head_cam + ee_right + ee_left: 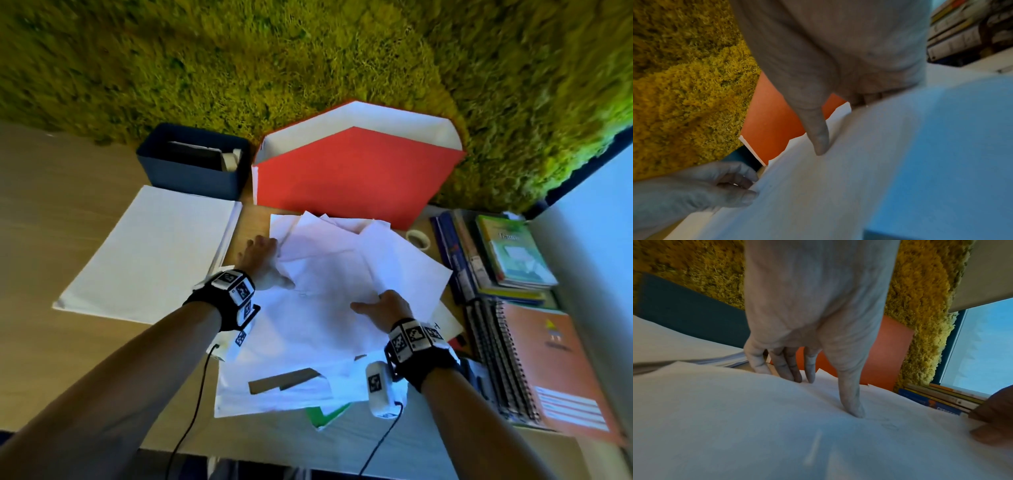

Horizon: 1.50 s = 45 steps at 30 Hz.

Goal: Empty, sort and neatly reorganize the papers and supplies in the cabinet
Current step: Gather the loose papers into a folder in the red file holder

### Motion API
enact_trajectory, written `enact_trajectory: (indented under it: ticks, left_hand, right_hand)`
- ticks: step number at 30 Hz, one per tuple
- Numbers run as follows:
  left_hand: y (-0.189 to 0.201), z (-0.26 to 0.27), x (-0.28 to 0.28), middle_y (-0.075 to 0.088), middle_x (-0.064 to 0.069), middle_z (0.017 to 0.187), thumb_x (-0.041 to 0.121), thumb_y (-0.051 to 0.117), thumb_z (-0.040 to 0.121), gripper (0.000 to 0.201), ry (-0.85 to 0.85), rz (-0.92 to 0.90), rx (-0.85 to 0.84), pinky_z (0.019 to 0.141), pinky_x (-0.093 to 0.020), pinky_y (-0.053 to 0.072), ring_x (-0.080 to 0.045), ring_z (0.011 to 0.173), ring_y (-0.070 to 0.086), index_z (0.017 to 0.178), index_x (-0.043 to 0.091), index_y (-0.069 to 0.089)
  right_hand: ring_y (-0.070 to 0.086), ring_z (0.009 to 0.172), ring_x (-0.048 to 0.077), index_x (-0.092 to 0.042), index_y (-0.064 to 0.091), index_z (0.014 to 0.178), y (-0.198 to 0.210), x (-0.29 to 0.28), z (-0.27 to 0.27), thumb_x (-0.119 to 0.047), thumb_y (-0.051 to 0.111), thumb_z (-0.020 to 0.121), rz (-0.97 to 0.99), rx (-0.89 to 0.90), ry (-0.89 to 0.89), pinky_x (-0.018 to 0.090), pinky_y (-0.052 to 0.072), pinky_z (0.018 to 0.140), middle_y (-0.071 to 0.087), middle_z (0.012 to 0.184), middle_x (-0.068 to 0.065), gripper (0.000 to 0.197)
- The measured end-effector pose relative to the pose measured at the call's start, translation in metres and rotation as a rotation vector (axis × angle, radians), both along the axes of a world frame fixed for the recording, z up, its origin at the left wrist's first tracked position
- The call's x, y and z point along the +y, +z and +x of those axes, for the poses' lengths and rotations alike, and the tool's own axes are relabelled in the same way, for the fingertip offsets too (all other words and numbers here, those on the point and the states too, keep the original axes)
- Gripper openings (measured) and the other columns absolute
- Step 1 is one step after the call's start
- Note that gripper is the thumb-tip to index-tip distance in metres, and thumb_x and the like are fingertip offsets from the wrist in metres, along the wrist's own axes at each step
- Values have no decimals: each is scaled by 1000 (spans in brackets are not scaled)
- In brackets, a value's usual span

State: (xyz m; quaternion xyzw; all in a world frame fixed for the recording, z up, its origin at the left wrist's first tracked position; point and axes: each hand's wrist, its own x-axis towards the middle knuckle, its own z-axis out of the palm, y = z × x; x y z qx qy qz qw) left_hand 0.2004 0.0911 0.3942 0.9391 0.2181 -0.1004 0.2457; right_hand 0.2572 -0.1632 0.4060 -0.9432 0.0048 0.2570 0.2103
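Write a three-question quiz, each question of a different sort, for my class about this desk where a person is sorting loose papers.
1. True or false: the left hand lies on the neat white stack.
2. Which item stands directly behind the loose sheets? A) red folder B) dark bin C) spiral notebooks
3. Fill in: the tape roll sits between the loose sheets and the pile of ____.

Key:
1. False; it is on the loose sheets, as is the right hand.
2. A
3. books
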Motion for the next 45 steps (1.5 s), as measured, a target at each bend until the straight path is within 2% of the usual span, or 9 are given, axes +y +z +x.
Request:
enact_trajectory:
  ticks: [6,12,16,24,30,33,37,42,45]
  left_hand:
    - [3,-10,-4,40,-16,124,54,88,56,100,75,-3,-33,96,-41,40,-34,116,40,130,5,41]
    - [11,-17,-7,54,-11,101,42,87,67,60,191,-131,-113,76,-35,43,-28,99,52,101,3,57]
    - [4,-15,-5,61,-4,92,47,86,65,51,216,-194,-133,64,-30,37,-24,85,56,89,12,59]
    - [-5,-13,-14,53,-12,117,40,87,67,60,298,-252,-195,77,-30,39,-28,107,51,106,8,54]
    - [7,-6,-30,57,-10,122,38,83,73,70,245,-248,-182,87,-35,45,-31,114,52,125,4,51]
    - [9,-3,-35,61,-11,117,25,83,74,59,203,-252,-207,81,-34,46,-28,104,54,119,5,52]
    - [15,3,-41,57,-4,123,13,78,78,58,218,-405,-307,83,-26,41,-23,113,53,128,5,51]
    - [27,24,-63,68,-15,95,42,72,63,55,265,-530,-467,67,-34,46,-26,81,60,105,9,61]
    - [21,34,-81,67,-3,107,39,79,73,55,142,-507,-302,84,-35,50,-21,94,60,117,14,60]
  right_hand:
    - [60,101,36,-8,64,91,10,4,6,-20,67,76,94,-125,5,38,50,85,67,100,17,19]
    - [60,100,33,-16,66,95,35,6,16,-15,66,77,92,-384,52,31,42,76,69,104,12,19]
    - [61,90,20,-13,59,116,43,14,22,-28,70,84,552,-564,-128,22,39,70,65,106,4,37]
    - [52,120,36,3,46,130,0,0,15,-50,67,81,319,-55,-352,39,42,98,55,129,22,76]
    - [50,119,34,-1,26,140,-8,10,13,-24,78,78,674,79,-475,47,41,105,45,130,14,85]
    - [59,110,33,2,47,130,-9,9,11,-35,87,49,749,158,-474,39,48,89,59,122,12,98]
    - [61,89,28,1,63,103,3,-3,8,-13,73,80,714,9,-400,32,44,74,65,99,14,29]
    - [48,120,37,-4,47,134,14,-25,17,-31,56,90,383,-330,-477,44,40,96,51,132,22,52]
    - [37,125,43,-17,29,142,18,-44,22,-34,60,86,98,-197,-535,49,35,97,31,141,23,66]
